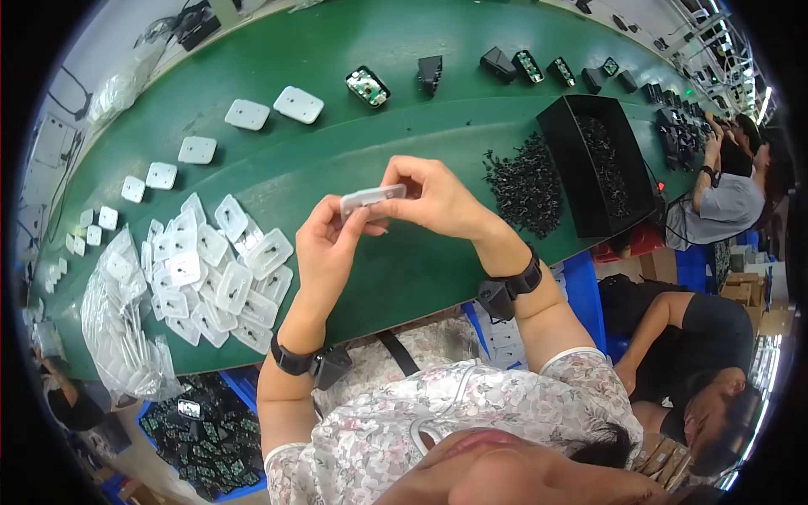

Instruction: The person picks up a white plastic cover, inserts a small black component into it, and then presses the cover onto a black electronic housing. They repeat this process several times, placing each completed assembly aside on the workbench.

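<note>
Above the middle of the green table, a translucent white plastic cover [362, 199] is held edge-on between my two hands. My left hand [326, 246] pinches its left end with thumb and fingers. On the other end, my right hand [438, 195] grips with the thumb along the near side. Fingers hide part of the cover, and whether a small part is in them too cannot be seen. Left of my left hand lies a heap of similar white covers [232, 288], many with a small black piece inside. To the right of my right hand spreads a pile of small black parts [526, 187].
A black bin [560, 139] of similar parts stands by the pile. White boxes [298, 105] and black housings with circuit boards [368, 87] line the table's far side. Plastic bags [126, 337] lie left. Below the edge sits a blue bin [244, 391] of circuit boards. Other people sit right.
</note>
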The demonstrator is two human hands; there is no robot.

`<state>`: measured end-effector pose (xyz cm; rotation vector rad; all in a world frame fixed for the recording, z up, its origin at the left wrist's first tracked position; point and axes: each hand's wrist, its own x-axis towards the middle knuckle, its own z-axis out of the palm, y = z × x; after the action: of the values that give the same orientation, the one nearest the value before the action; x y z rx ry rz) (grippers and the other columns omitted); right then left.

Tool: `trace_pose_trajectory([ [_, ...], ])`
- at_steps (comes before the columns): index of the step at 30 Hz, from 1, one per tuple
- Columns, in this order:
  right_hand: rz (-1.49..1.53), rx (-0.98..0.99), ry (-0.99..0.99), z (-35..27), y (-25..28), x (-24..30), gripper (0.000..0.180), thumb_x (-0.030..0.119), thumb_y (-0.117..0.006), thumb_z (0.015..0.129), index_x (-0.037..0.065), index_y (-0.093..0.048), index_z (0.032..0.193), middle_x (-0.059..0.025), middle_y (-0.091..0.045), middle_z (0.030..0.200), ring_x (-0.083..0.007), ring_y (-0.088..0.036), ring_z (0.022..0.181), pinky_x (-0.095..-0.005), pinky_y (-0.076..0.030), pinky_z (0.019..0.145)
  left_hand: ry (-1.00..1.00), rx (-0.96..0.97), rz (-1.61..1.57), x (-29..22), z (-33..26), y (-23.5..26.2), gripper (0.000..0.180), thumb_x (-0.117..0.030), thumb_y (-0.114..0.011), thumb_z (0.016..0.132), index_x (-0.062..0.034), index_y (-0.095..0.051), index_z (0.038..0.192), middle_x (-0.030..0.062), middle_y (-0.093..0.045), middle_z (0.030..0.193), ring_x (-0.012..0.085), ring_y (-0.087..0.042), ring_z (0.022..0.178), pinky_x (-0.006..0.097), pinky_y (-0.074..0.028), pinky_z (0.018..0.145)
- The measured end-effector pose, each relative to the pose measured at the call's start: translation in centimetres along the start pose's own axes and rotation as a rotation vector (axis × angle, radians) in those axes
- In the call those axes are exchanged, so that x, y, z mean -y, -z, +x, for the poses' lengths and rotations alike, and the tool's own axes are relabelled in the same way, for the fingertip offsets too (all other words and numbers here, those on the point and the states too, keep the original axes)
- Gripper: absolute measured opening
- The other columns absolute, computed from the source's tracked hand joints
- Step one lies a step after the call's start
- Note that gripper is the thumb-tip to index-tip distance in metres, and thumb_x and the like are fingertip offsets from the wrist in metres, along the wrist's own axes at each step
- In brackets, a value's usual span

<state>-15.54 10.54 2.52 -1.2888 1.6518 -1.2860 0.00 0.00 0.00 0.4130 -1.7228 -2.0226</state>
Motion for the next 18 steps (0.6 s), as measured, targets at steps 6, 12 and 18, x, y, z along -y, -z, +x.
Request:
trace_pose_trajectory([
  [6,0.295,-0.036,-0.245,0.9,-0.1,-0.3,0.022,0.017,-0.070,0.082,0.003,-0.055,0.090,0.0008,-0.056,0.076,-0.0038,-0.049,0.063,-0.0199,-0.042,0.053,0.105,-0.162,-0.294,-0.9,0.9,0.1,0.020,-0.004,-0.048,0.093,0.0088,-0.049,0.108,0.0159,-0.064,0.092,0.0209,-0.066,0.077,0.028,-0.054,0.070],
  [12,-0.825,-0.586,0.206,8.6,1.1,-3.2,0.054,0.038,-0.072,0.075,0.006,-0.053,0.114,-0.0110,-0.055,0.106,-0.0255,-0.054,0.098,-0.0350,-0.048,0.078,0.113,-0.278,0.469,0.8,2.1,1.4,0.007,-0.007,-0.050,0.091,-0.0014,-0.055,0.090,0.0137,-0.064,0.083,0.0225,-0.065,0.068,0.032,-0.049,0.057],
  [18,-1.239,-0.286,-0.087,14.9,2.4,-4.4,0.060,0.038,-0.071,0.074,0.009,-0.051,0.122,-0.0164,-0.050,0.116,-0.0314,-0.050,0.108,-0.0419,-0.045,0.089,-0.220,-0.221,0.985,2.4,1.9,0.6,0.009,-0.018,-0.056,0.087,-0.0091,-0.058,0.088,0.0107,-0.057,0.084,0.0347,-0.059,0.071,0.040,-0.048,0.060],
])
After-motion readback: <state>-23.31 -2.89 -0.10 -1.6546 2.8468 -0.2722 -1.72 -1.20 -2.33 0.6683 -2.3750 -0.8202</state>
